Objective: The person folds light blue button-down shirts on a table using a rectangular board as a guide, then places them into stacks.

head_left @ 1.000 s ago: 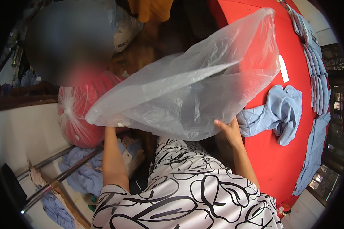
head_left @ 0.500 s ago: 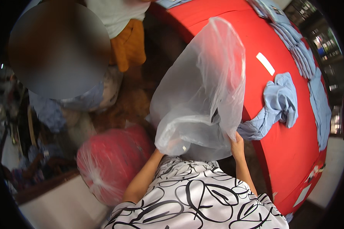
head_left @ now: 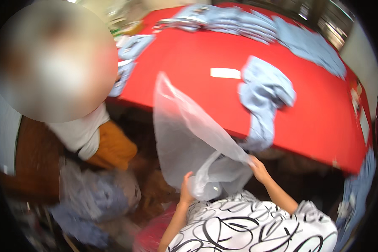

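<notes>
Fingers of the left hand curled and pinching one side of the mouth of a clear plastic bag; fingers of the right hand closed in a pinch on the opposite side of that mouth, at about 3 o'clock from the left hand. One head view only, blurred by motion. One bag, held in the air just in front of the black-and-white patterned top, between the torso and the near edge of the red table. Long axis running from the gathered mouth at the hands, low at 5 o'clock, up to the closed far corner at 11 o'clock; mouth toward the wearer, closed end pointing away and slightly left, overlapping the table's near edge. Film loose and rumpled near the hands, stretched flatter higher up. One crumpled light-blue garment on the table at 1 o'clock from the bag, one end draped over the table's near edge just beside the right hand's side of the bag. One white slip of paper flat on the red surface, just left of that garment. A row of more light-blue garments along the far edge at 12 o'clock, overlapping, number not countable. A second person in a white shirt at 9 o'clock, with an orange cloth below it. At 8 o'clock, one filled clear bag of blue fabric on the floor, well apart from both hands.
</notes>
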`<move>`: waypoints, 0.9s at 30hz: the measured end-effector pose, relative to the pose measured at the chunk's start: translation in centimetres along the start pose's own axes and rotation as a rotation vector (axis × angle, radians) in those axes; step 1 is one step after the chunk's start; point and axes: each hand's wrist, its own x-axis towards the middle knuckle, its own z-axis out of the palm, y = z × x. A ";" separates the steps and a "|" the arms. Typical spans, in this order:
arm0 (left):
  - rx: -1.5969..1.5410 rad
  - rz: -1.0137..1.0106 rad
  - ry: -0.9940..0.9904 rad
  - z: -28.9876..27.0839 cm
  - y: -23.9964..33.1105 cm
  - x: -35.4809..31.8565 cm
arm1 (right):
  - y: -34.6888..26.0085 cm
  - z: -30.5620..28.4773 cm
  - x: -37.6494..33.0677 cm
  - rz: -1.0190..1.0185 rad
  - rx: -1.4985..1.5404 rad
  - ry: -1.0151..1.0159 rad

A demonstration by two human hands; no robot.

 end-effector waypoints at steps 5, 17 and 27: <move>-0.092 -0.029 -0.165 -1.9 -2.3 -1.6 | -0.2 6.9 0.6 -0.127 0.014 0.057; -0.043 -0.069 -0.351 -11.5 -8.4 -7.8 | 0.4 14.5 -7.4 0.235 0.531 0.416; 0.057 0.030 -0.322 -14.9 -14.7 -10.8 | -1.9 16.5 -8.9 0.161 0.762 0.413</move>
